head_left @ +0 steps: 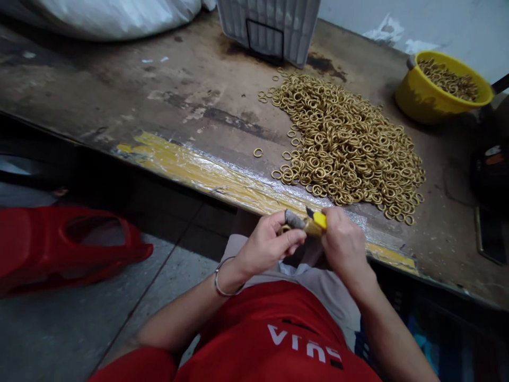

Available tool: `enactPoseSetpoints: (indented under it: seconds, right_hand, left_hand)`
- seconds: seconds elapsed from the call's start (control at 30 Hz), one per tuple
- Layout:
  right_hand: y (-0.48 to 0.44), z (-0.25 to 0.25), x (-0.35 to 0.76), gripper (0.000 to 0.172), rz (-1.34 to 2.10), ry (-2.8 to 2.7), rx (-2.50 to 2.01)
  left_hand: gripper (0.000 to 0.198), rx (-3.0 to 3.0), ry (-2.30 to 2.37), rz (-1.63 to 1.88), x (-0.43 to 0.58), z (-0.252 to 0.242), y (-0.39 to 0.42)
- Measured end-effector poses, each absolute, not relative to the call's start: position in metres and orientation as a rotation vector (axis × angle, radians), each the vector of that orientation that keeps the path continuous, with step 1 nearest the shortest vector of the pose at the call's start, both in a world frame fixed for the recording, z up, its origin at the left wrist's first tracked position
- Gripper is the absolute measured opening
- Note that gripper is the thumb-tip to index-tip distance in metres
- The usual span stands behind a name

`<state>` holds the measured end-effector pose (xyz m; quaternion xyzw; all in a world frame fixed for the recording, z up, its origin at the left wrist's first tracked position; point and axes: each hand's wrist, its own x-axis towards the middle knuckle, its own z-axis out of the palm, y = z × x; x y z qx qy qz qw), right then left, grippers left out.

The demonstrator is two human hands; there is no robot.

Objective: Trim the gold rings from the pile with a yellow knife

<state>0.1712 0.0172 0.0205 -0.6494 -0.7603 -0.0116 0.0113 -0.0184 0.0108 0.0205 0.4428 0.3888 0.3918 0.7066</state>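
Just in front of the table edge, my left hand (274, 237) pinches a gold-coloured ring (284, 229). One of its fingertips is wrapped in grey tape. My right hand (344, 239) is closed around a yellow utility knife (319, 219), its dark blade pointing left towards the taped fingertip and the ring. Whether the blade touches the ring cannot be made out. A large pile of similar rings (350, 143) lies on the table just beyond my hands, and a single loose ring (258, 153) sits left of it.
A yellow bowl (433, 98) of rings stands at the back right, and a grey plastic crate (270, 26) at the back. Yellow tape (191, 164) covers the table's front edge. A white sack (107, 18) lies back left; a red plastic stool (71, 246) is at floor level.
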Motion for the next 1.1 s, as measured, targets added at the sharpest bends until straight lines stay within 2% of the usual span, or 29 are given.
enactPoseSetpoints:
  seconds: [0.07, 0.13, 0.23, 0.3, 0.5, 0.63, 0.73, 0.83, 0.97, 1.1]
  right_hand:
    - [0.028, 0.022, 0.176, 0.025, -0.044, -2.319, -2.164]
    - [0.038, 0.024, 0.174, 0.026, 0.028, -2.328, -2.051]
    - [0.054, 0.023, 0.157, 0.027, 0.192, -2.4, -1.8]
    - [0.068, 0.02, 0.138, 0.026, 0.233, -2.446, -1.793]
    - [0.113, 0.011, 0.084, 0.027, 0.064, -2.608, -1.796]
    - [0.133, 0.012, 0.061, 0.034, 0.059, -2.775, -1.811]
    - [0.136, 0.017, 0.063, 0.026, 0.17, -2.729, -1.787]
    - [0.124, 0.023, 0.081, 0.012, 0.603, -2.362, -1.636]
    - [0.09, 0.022, 0.109, 0.023, 1.481, -1.539, -1.342]
    - [0.056, 0.01, 0.118, 0.028, 1.703, -1.034, -1.198]
  left_hand:
    - [0.015, 1.051, 0.813, 0.824, -0.024, 0.028, 0.007]
    - [0.017, 1.004, 0.749, 0.758, -0.029, 0.027, 0.006]
    - [0.03, 0.755, 0.7, 0.758, -0.034, 0.012, 0.011]
    - [0.037, 0.626, 0.716, 0.819, -0.036, -0.001, 0.015]
    - [0.03, 0.48, 0.716, 0.937, -0.052, -0.016, 0.019]
    - [0.037, 0.447, 0.718, 0.975, -0.062, -0.018, 0.023]
    - [0.041, 0.437, 0.815, 1.007, -0.064, -0.021, 0.028]
    - [0.038, 0.439, 0.879, 1.046, -0.061, -0.02, 0.031]
    - [0.04, 0.452, 0.811, 1.062, -0.051, -0.015, 0.033]
    - [0.035, 0.46, 0.718, 1.016, -0.039, -0.01, 0.032]
